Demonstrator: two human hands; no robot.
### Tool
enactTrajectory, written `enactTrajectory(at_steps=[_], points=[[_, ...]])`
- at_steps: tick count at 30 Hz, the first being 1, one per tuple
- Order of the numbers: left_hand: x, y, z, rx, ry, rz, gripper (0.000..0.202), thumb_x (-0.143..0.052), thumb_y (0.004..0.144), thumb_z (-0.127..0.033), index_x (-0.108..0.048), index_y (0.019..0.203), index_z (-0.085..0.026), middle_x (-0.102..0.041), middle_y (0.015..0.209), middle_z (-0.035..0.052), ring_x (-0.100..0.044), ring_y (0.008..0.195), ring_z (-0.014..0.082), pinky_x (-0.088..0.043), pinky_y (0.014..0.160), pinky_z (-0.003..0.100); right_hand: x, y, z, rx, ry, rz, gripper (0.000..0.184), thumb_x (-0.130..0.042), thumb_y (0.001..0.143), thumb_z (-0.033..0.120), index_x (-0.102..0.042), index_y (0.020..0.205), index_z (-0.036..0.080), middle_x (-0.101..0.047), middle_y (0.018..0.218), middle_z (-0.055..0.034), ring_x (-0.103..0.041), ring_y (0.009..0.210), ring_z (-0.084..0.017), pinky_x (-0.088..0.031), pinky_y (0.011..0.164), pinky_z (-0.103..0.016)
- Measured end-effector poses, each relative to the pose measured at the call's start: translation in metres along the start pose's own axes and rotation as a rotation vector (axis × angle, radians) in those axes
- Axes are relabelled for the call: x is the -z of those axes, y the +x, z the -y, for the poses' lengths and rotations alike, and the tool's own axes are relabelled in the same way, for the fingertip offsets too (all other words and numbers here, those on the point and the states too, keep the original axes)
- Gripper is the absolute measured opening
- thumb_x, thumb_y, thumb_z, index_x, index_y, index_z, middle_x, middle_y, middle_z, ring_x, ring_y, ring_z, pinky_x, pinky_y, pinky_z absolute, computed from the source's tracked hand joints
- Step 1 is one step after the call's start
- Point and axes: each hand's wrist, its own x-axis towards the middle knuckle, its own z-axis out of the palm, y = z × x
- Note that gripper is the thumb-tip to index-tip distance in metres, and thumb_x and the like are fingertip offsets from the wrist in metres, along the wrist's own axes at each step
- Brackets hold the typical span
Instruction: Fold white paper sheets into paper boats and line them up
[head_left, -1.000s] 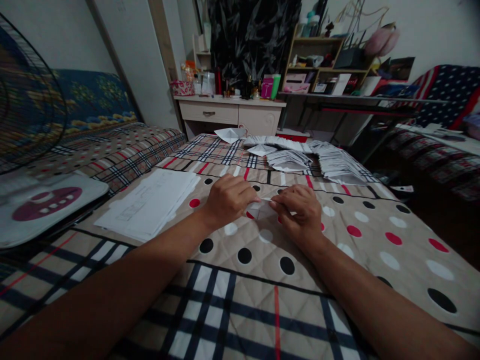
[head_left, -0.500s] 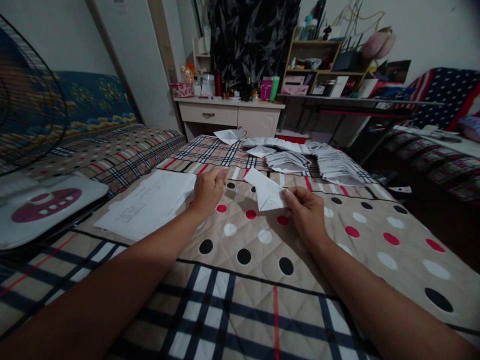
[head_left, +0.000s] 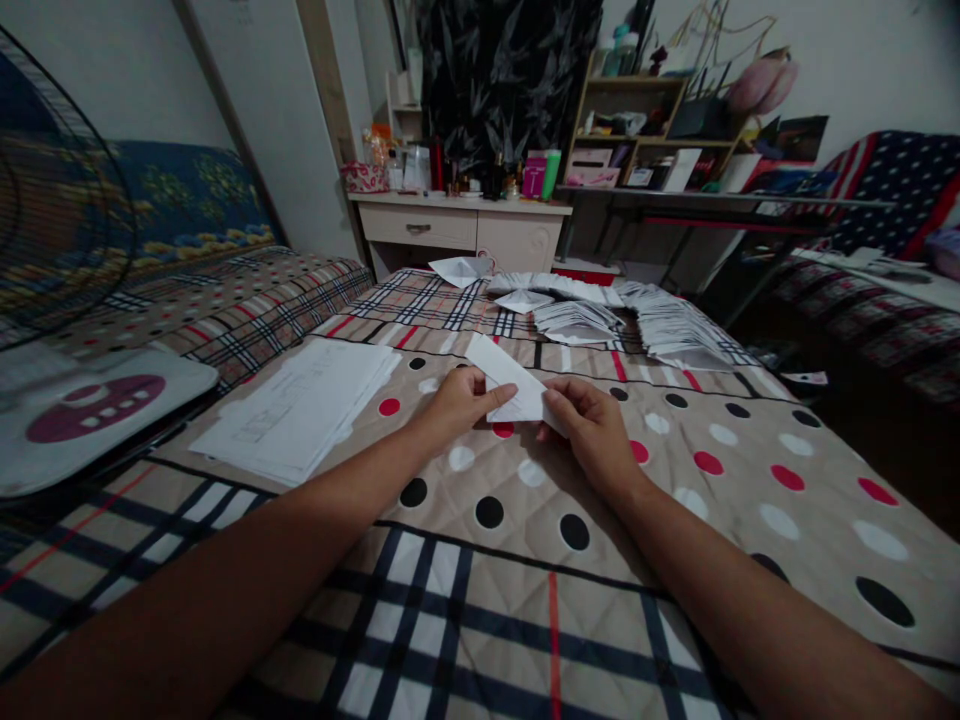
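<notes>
Both my hands meet over a quilted bedcover (head_left: pixel 525 590) with dots and plaid. They hold a folded white paper piece (head_left: pixel 507 384) just above the cover. My left hand (head_left: pixel 459 400) pinches its left side, thumb on top. My right hand (head_left: pixel 585 430) grips its lower right corner with closed fingers. A stack of flat white sheets (head_left: pixel 304 405) lies to the left of my left hand. Rows of folded white paper pieces (head_left: pixel 600 315) lie farther back on the bed.
A fan (head_left: pixel 60 250) with a white base stands at the left edge. Beyond the bed are a pale dresser (head_left: pixel 457 230) with bottles, a shelf (head_left: pixel 637 120) and a dark desk. Another bed (head_left: pixel 885 290) is at the right, across a dark gap.
My left hand came back from the sheet stack and took hold of the folded paper. The paper, held by the right hand alone half a second ago, shifted slightly left and lower.
</notes>
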Motion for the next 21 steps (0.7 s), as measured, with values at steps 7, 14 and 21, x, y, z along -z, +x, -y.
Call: enactTrajectory(at_steps=[7,14,21], points=[[0.005,0.005,0.002,-0.036,-0.087,-0.08,0.039,-0.079,0.067,-0.044,-0.064,0.081,-0.011,-0.069,0.071,0.0033,-0.064,0.059,0.0154,-0.055,0.052,0.026,0.0,-0.001,0.0,0.011,-0.012,0.084,0.027,-0.068,0.08,0.042,-0.067,0.072,0.016,-0.058,0.06,0.0012,-0.047,0.053,-0.009,-0.035,0.049,-0.022],[-0.001,0.003,0.001,-0.019,-0.129,-0.065,0.032,-0.072,0.075,-0.042,-0.062,0.08,-0.012,-0.066,0.066,0.0019,-0.063,0.056,0.0143,-0.053,0.056,0.026,-0.001,-0.002,0.0,-0.067,0.039,0.148,0.031,-0.069,0.077,0.047,-0.067,0.07,0.017,-0.06,0.06,0.0001,-0.048,0.053,-0.011,-0.035,0.05,-0.023],[-0.006,0.002,0.0,-0.009,-0.186,-0.036,0.026,-0.068,0.078,-0.037,-0.062,0.082,-0.013,-0.066,0.066,0.0022,-0.062,0.058,0.0152,-0.052,0.058,0.027,-0.001,-0.001,-0.004,-0.118,0.087,0.182,0.031,-0.067,0.079,0.046,-0.064,0.067,0.018,-0.057,0.059,0.0007,-0.047,0.052,-0.012,-0.034,0.05,-0.024]])
